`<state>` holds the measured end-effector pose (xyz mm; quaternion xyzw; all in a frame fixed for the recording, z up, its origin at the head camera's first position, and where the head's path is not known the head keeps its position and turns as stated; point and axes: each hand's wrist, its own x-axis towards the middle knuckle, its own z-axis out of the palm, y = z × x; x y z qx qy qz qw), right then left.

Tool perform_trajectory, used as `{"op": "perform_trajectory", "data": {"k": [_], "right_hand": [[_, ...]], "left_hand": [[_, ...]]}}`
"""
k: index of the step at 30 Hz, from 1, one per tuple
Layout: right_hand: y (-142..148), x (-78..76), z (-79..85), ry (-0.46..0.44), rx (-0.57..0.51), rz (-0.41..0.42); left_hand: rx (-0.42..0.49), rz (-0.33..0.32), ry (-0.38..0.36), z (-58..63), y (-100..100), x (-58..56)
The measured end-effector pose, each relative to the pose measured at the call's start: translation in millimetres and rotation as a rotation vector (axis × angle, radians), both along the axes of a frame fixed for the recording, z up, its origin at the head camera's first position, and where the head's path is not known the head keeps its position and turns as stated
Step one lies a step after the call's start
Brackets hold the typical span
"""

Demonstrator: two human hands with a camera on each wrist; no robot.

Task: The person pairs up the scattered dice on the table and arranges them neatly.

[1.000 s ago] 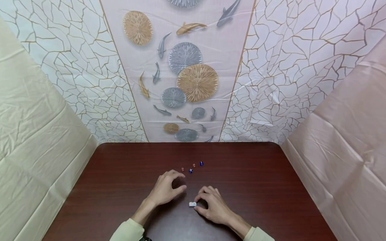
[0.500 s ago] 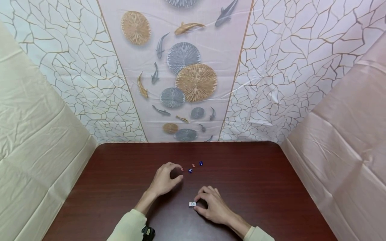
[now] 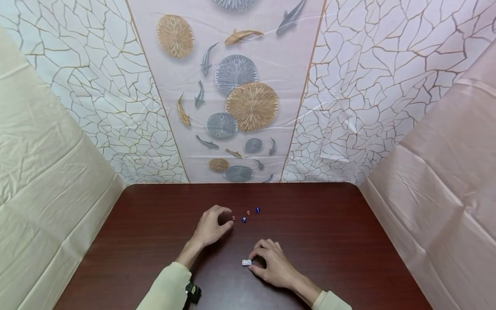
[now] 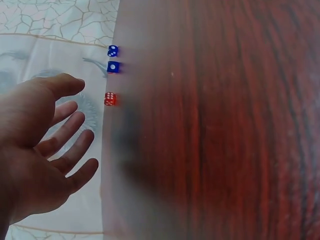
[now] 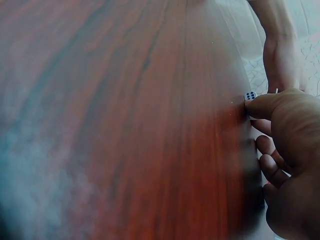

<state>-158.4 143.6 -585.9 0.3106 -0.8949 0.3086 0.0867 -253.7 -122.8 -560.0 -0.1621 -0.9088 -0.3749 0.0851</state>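
Two white dice (image 3: 244,262) sit side by side on the dark wooden table. My right hand (image 3: 274,268) pinches the right-hand one between thumb and index finger; a white die (image 5: 250,95) shows at the thumb tip in the right wrist view. Farther back, my left hand (image 3: 210,226) holds nothing, its thumb and fingers apart and bent towards a red die (image 3: 234,218). In the left wrist view a gap separates those fingers (image 4: 86,140) from the red die (image 4: 110,99). Just right of it lies a blue die (image 3: 244,219).
A second red die (image 3: 248,212) and another blue die (image 3: 258,210) lie farther back to the right. Patterned cloth (image 3: 240,107) hangs behind the table (image 3: 329,224), and plain cloth (image 3: 438,185) flanks it on both sides. A dark strap device (image 3: 193,292) is on the left wrist.
My left hand has moved away from me and slightly left, up beside the nearer red die. The right hand stays at the white dice, and the dice have not visibly moved.
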Motion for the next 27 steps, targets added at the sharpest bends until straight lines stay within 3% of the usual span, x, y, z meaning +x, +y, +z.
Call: {"op": "perform_trajectory", "data": {"k": [14,27], "right_hand": [[0,-0.6,-1.7,-0.006,-0.004,0.000],[0,-0.9,-1.8,-0.011,0.002,-0.006]], "left_hand": [[-0.021,0.049,-0.004,-8.6,-3,-10.8],[-0.106,0.050,0.013,-15.5,4,-19.1]]}}
